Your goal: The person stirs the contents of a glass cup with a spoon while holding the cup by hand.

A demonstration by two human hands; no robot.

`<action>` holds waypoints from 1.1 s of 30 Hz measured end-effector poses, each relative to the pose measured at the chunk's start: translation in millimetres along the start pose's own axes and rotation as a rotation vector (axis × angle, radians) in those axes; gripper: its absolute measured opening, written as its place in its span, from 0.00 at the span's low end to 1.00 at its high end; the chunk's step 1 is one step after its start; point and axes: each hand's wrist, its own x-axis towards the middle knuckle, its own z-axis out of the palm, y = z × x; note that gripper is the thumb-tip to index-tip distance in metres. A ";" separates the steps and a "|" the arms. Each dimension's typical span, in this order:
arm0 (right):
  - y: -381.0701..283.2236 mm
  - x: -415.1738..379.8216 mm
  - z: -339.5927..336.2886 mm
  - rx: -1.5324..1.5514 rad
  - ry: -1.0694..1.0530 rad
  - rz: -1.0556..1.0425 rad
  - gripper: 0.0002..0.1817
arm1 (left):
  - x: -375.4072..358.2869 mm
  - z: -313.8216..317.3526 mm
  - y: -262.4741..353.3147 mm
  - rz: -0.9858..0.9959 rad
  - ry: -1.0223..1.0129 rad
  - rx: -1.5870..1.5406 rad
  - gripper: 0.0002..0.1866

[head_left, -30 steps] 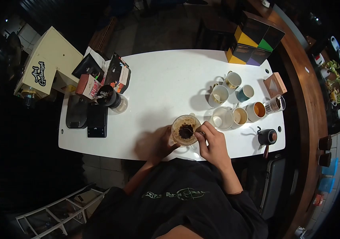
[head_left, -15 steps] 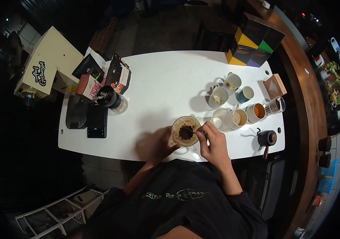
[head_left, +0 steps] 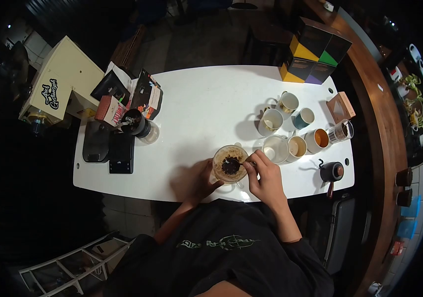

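A coffee dripper stands near the front edge of the white table, its inner wall coated with brown grounds. Dark, wet-looking coffee grounds lie at its bottom. My left hand curls around the dripper's left side, thumb at the front. From the right, my right hand pinches the handle of a small spoon that reaches down into the grounds. Part of a glass vessel with a handle shows beneath the dripper; most of it is hidden.
Several cups and a clear glass jug stand just right of my hands. Further right is a small black kettle. A hand grinder, a black scale and coffee bags sit at left. Dark boxes stand at the back right.
The view has shifted slightly. Inside the dripper the grounds look a little different, with a bright glint in them now. Both hands keep nearly the same places.
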 end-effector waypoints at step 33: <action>-2.0 1.3 0.0 -0.007 -0.003 0.023 0.05 | 6.6 -3.0 12.2 0.068 -0.013 -0.009 0.53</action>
